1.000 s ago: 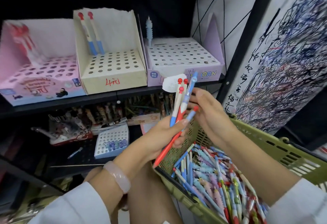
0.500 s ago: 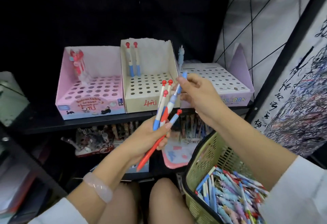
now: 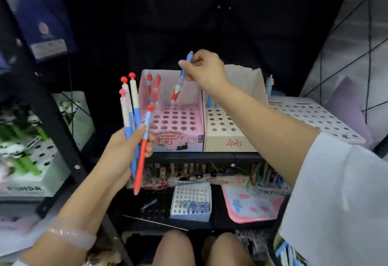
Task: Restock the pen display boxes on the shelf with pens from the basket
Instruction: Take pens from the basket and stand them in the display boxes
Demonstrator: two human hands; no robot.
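Note:
My right hand (image 3: 204, 70) pinches a blue, white and red pen (image 3: 180, 79) tip-down over the back rows of the pink display box (image 3: 177, 139), whose far corner holds a few red pens (image 3: 153, 88). My left hand (image 3: 123, 150) grips a bundle of several pens (image 3: 134, 123), cream and blue ones with red caps and one with a long red barrel, in front of the pink box's left side. The cream display box (image 3: 228, 142) stands right of the pink one with blue pens at its back. Only a corner of the basket (image 3: 285, 251) shows at bottom right.
A white and lilac display box (image 3: 319, 118) with many open holes sits at the right of the shelf. A panda-printed box (image 3: 27, 156) stands behind a black upright post (image 3: 52, 114) at left. The lower shelf holds a small white pen box (image 3: 191, 202) and a pink tray (image 3: 252, 205).
My right hand has carried its pen up and left, from beside the bundle to above the pink box. The view has swung right and up, so the basket has nearly left the frame.

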